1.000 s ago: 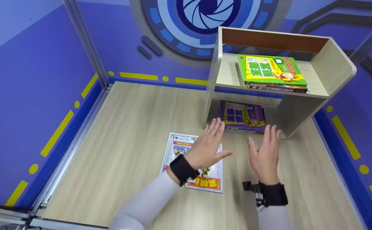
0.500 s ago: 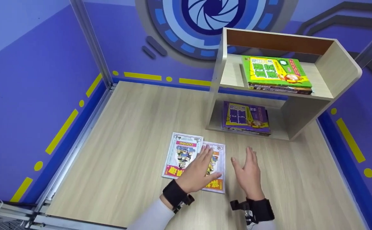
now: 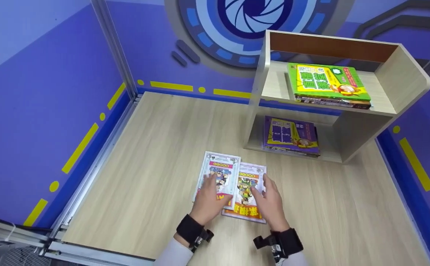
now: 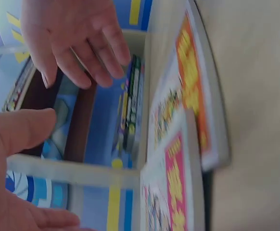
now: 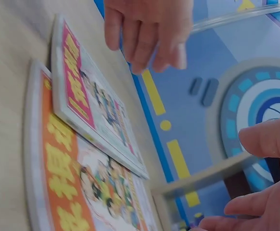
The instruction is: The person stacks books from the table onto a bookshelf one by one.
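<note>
Two comic-style books lie on the wooden table. The pink-titled book (image 3: 226,180) overlaps the left edge of the orange-titled book (image 3: 246,186), as the right wrist view also shows. My left hand (image 3: 207,204) hovers over the lower left of the pink-titled book, fingers loosely extended and thumb apart. Over the right edge of the orange-titled book is my right hand (image 3: 273,207), its thumb spread from the fingers. Both wrist views show the hands raised off the covers with nothing in them. Each hand hides part of the book below it.
A two-tier wooden shelf (image 3: 377,103) stands at the back right. Its upper board bears a stack topped by a green book (image 3: 327,83); a stack under a purple book (image 3: 292,135) lies on the lower one. Purple panels (image 3: 52,111) wall the table in.
Both hands have drawn back from near the shelf toward the books. The left has shifted left, uncovering more of the covers; the right has come in to the orange-titled book's edge.
</note>
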`<move>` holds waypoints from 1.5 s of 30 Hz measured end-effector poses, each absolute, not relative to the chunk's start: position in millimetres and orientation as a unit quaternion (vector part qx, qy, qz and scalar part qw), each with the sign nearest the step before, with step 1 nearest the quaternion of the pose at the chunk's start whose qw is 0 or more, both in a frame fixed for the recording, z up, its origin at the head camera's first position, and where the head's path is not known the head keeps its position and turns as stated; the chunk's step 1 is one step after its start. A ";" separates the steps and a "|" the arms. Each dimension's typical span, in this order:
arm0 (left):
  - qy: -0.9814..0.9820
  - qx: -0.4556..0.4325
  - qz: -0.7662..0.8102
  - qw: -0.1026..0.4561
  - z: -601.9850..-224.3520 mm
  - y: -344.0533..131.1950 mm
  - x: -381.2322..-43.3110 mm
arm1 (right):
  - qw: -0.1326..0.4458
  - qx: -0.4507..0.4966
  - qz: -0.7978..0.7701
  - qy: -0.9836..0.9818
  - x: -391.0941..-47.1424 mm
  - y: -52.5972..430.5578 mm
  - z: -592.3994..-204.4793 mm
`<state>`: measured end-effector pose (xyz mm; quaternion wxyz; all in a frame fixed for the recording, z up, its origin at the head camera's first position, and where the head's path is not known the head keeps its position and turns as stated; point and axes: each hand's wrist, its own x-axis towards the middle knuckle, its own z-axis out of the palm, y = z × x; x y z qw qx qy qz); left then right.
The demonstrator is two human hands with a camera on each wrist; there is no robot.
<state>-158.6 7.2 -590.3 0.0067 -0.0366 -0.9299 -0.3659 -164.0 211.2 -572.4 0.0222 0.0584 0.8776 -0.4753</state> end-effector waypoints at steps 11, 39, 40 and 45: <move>-0.980 0.069 -0.188 0.008 -608.7 -6.0 -176.4 | 0.050 0.024 -0.519 0.853 -165.6 181.3 -588.5; -0.913 0.103 -0.393 -0.023 -613.6 -28.4 -197.0 | 0.075 0.054 -0.523 0.847 -163.9 186.8 -590.2; -0.910 0.090 -0.405 -0.015 -614.2 -28.7 -196.5 | 0.072 0.054 -0.525 0.846 -164.4 188.4 -589.5; -0.889 0.022 -0.457 0.009 -614.2 -31.0 -195.6 | 0.059 0.066 -0.535 0.840 -166.0 197.2 -582.5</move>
